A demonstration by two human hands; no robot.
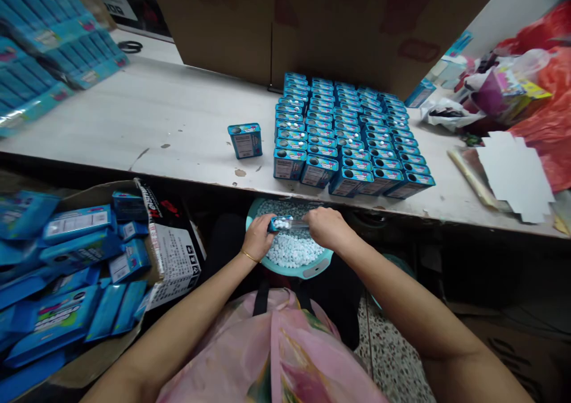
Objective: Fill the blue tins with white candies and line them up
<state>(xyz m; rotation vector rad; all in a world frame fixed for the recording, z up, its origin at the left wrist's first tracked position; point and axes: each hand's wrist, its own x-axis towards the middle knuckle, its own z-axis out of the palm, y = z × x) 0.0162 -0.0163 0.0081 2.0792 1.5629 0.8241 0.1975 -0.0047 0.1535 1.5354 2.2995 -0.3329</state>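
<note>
My left hand (259, 236) holds a small blue box (273, 224) over a turquoise basin (307, 270) on my lap. White pellets (292, 251) fill much of the basin. Closed around the end of a clear scoop (298, 224) is my right hand (328, 227); the scoop's tip, with pellets, meets the box's opening. Beyond the basin, rows of upright blue boxes (321, 171) stand on the white table (187, 123), and one single blue box (246, 141) stands to their left.
A carton (172, 254) of blue boxes sits at the left. Wrapped blue packs (84, 52) lie at the back left, near black scissors (130, 47). A big cardboard box (285, 28) stands behind the rows. White cut-out card (515, 174) and red bags (551, 103) are at the right.
</note>
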